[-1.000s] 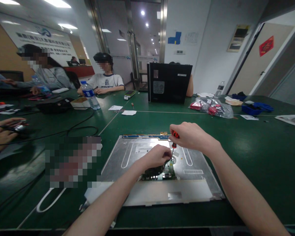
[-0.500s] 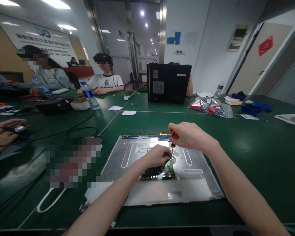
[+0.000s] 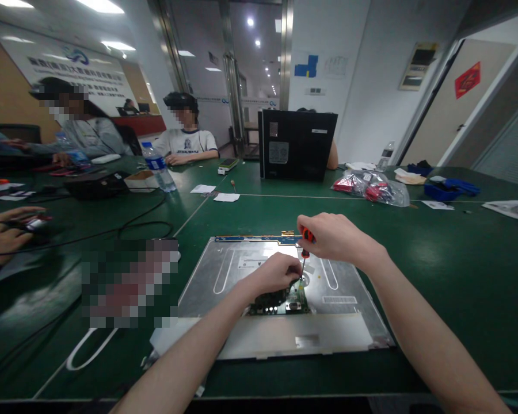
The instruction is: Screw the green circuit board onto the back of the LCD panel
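A flat silver display panel [image 3: 345,322] lies on the green table with its metal back up. Near its middle sits a green circuit board [image 3: 301,296], partly hidden by my left forearm. My right hand [image 3: 328,236] is closed around the red and black handle of a screwdriver [image 3: 305,252], which points down with its tip at the board's upper edge. Beside that tip, my left hand [image 3: 280,270] is closed, thumb and fingers pinched together low over the board. Whatever the pinch holds is too small or hidden to make out. A blue strip board [image 3: 242,239] runs along the panel's far edge.
A black computer case [image 3: 300,146] stands across the table. Behind the panel lies a plastic bag with red items [image 3: 371,187]. A water bottle [image 3: 157,167], black cables [image 3: 144,224] and a white looped strap [image 3: 84,353] are at left, near another person's hand [image 3: 4,233].
Both hands stay in nearly the same place, and the screwdriver remains at the same spot on the board. My right fingers shift slightly on the handle.
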Demonstrator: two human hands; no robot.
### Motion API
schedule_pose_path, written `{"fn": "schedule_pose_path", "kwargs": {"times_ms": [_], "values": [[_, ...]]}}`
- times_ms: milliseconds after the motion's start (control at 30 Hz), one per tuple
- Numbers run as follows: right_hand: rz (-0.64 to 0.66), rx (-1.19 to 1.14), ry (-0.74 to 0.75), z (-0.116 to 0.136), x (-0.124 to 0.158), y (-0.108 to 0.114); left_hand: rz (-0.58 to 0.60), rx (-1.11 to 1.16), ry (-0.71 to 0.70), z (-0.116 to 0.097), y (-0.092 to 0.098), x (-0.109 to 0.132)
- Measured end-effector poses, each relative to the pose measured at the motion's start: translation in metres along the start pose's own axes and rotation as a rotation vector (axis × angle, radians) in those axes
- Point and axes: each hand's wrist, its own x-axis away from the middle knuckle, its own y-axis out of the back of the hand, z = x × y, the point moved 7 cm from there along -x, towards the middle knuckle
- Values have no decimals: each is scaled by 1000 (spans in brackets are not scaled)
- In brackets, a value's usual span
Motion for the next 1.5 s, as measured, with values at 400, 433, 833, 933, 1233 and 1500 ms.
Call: {"fn": "schedule_pose_path", "kwargs": {"times_ms": [400, 433, 833, 933, 1233, 1500], "values": [[2, 30, -33, -1, -2, -2, -5, 4, -5, 0, 0, 0], [-4, 32, -24, -1, -2, -2, -2, 5, -2, 0, 0, 0], [-22, 42, -36, 0, -2, 1, 1, 3, -4, -3, 2, 1], [-14, 39, -17, 1, -2, 0, 3, 3, 5, -3, 2, 0], [-28, 18, 8, 3, 0, 3, 3, -9, -5, -2, 1, 0], [-29, 33, 18, 3, 1, 0, 9, 7, 8, -2, 1, 0]]}}
